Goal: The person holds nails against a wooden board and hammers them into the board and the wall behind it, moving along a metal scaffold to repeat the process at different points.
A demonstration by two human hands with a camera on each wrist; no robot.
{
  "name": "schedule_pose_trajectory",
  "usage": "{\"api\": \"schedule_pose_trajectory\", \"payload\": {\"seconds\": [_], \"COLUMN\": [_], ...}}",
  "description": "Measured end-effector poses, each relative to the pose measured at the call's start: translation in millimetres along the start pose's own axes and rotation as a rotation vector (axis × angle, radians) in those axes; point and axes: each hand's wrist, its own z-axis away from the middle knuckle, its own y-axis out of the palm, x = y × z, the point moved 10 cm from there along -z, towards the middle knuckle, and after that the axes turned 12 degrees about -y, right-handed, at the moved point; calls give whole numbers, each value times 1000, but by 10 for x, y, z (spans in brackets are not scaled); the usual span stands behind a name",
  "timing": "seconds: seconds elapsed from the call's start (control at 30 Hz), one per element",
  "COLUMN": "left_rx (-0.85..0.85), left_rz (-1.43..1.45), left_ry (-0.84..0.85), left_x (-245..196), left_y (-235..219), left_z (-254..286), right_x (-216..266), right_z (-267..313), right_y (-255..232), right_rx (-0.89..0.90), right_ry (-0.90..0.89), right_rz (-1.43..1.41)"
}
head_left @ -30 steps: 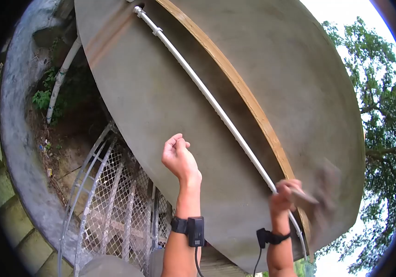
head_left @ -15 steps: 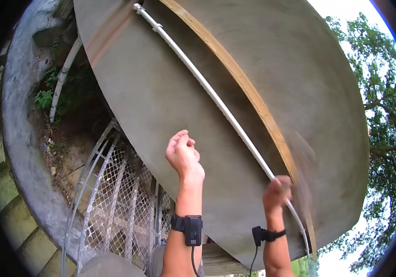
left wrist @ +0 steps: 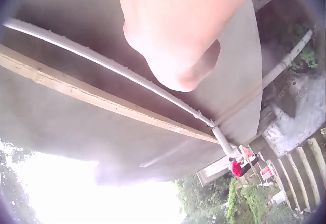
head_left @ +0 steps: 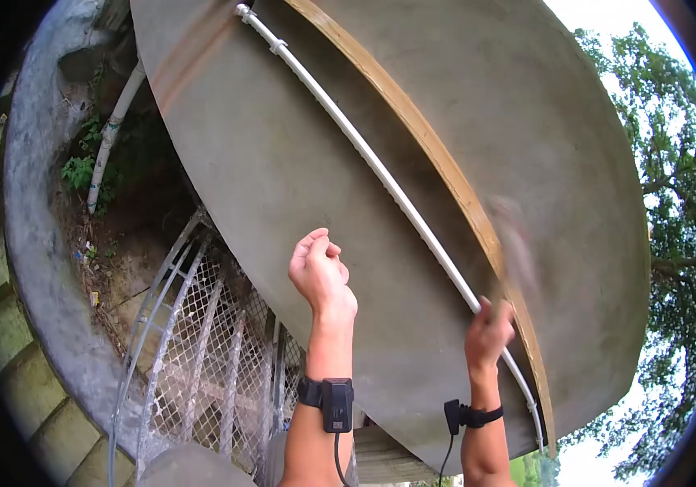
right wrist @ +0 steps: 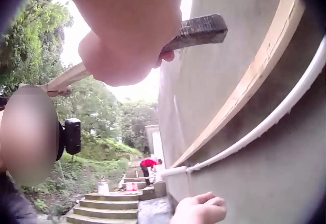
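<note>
My right hand [head_left: 489,331] grips a wooden-handled tool; motion blurs its far part [head_left: 514,247] beside the wooden strip [head_left: 461,191]. In the right wrist view, a grey, squared end [right wrist: 204,31] sticks out past the hand [right wrist: 125,53], with pale handle [right wrist: 69,77] on the other side. My left hand [head_left: 321,272] is raised before the grey wall [head_left: 275,170], its fingers loosely curled and nothing visible in them. The left wrist view shows this hand [left wrist: 175,45] from behind, fingertips hidden. A white pipe [head_left: 380,170] runs along the wall between the left hand and the strip.
A metal mesh frame [head_left: 202,357] stands at lower left, near a curved concrete edge [head_left: 35,243]. Trees [head_left: 676,243] rise at right. Part of another person [right wrist: 30,135] is close at left in the right wrist view; someone in red [right wrist: 148,163] is farther off by steps [right wrist: 109,203].
My right hand has shifted slightly left and up from its place a second ago, and the blurred tool has swung left. My left hand has barely moved, its fingers still curled.
</note>
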Motion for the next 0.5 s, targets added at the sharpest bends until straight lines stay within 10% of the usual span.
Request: {"api": "schedule_pose_trajectory", "payload": {"seconds": [0.07, 0.2, 0.33, 0.43, 0.5], "left_rx": [22, 41, 15, -6, 28], "left_rz": [-11, -28, -5, -8, 7], "left_ry": [20, 21, -8, -44, -9], "left_x": [-87, -4, 118, 133, 8], "left_y": [74, 75, 7, -14, 67], "left_z": [40, 98, -36, -27, 37], "right_x": [-259, -144, 434, 327, -240], "right_z": [-50, -368, -587, -282, -77], "right_y": [69, -773, -1351, -747, 256], "right_rx": [130, -271, -690, -497, 229], "right_ry": [257, 299, -206, -413, 179], "right_rz": [-32, -352, -594, -431, -67]}}
